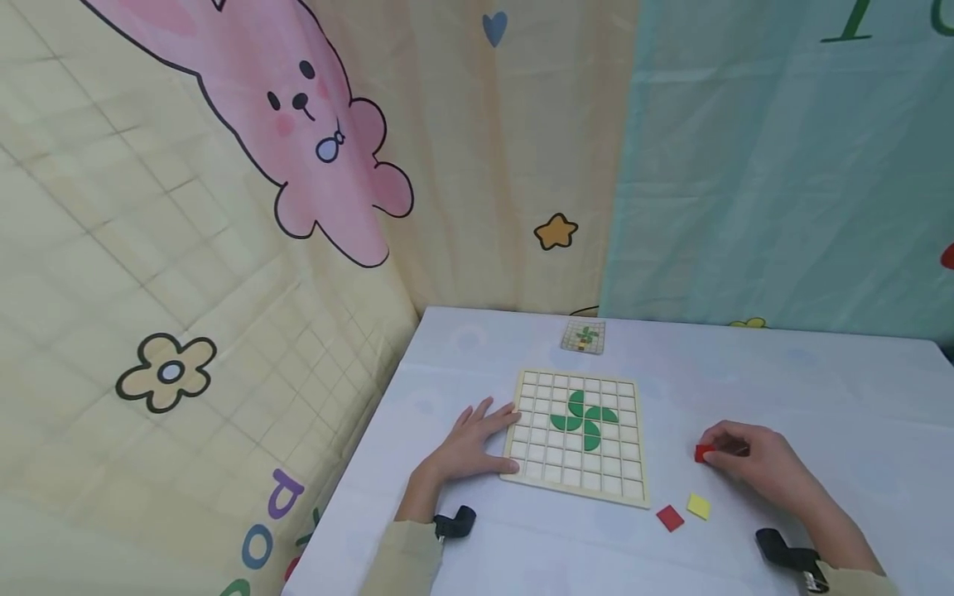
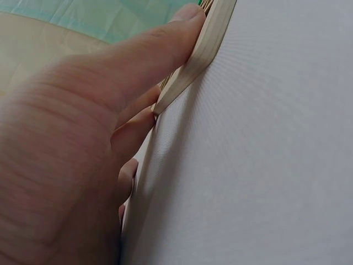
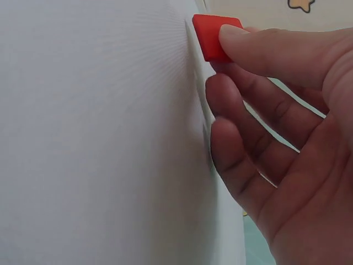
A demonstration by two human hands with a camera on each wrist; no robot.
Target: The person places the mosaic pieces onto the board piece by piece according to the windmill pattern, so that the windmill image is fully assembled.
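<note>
A square wooden grid board (image 1: 570, 480) lies on the table, with green rounded tiles (image 1: 592, 435) set in its middle like a pinwheel. My left hand (image 1: 468, 443) rests at the board's left edge, fingers spread and thumb on the frame near the front corner. To the right of the board, my right hand (image 1: 760, 459) pinches a red square tile (image 3: 212, 37) between thumb and fingers, close over the tabletop. In front of that hand lie another red tile (image 1: 670, 518) and a yellow tile (image 1: 698, 507).
Behind the board, a small pattern card (image 1: 584, 336) shows a grid with a green pinwheel and a stem-like column below. The white-covered table (image 1: 820, 389) meets a printed curtain (image 1: 507, 165) at the back and left.
</note>
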